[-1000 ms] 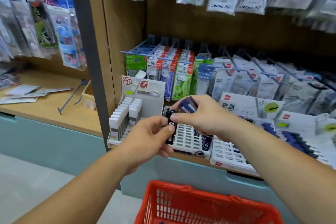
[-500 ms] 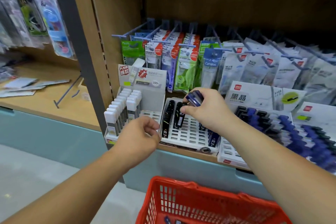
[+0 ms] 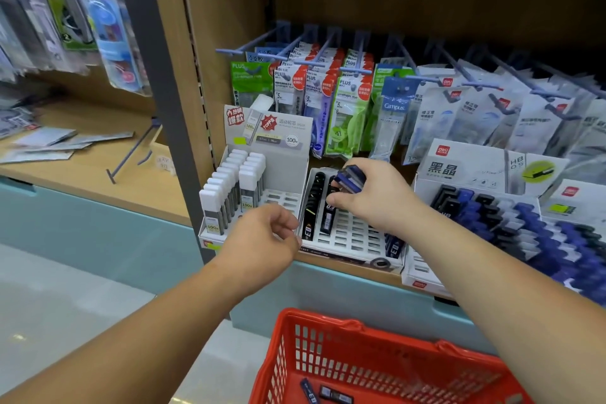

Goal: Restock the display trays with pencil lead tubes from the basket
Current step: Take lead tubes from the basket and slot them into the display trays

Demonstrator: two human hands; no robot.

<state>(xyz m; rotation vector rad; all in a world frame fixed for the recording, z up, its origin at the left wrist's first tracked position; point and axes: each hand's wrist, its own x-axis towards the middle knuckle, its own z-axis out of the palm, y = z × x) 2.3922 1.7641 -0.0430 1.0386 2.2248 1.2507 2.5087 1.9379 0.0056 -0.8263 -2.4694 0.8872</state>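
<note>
In the head view the right hand (image 3: pixel 370 203) grips a bunch of blue tubes (image 3: pixel 352 178) above the tray (image 3: pixel 347 239), its fingertips on a black tube (image 3: pixel 328 218) standing in the second column. The left hand (image 3: pixel 262 239) hovers just before the tray's front left corner, fingers loosely curled, holding nothing. Below, the basket (image 3: pixel 328 331) holds a few spare tubes (image 3: pixel 310 392).
</note>
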